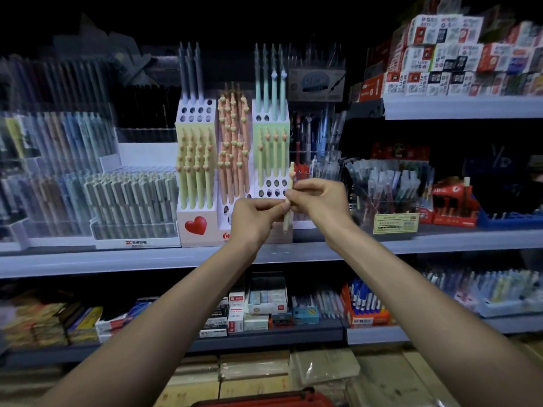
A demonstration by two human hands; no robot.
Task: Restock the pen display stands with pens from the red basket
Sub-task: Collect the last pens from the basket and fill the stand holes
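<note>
both hands, left (255, 217) and right (320, 201), pinch one pale pen (289, 198) upright, fingers closed, before the display stand (271, 177)

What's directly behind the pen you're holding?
The pen stands before the green display stand, whose front-row holes look empty. Both hands cover the stand's lower part.

Pale yellow pen (291, 183), red heart (196, 225) on white stand (194, 230), red basket (264, 400).

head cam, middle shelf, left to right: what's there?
Clear trays of grey pens → white heart display stand → held yellow pen → clear tub of pens → red boxes → blue tray.
</note>
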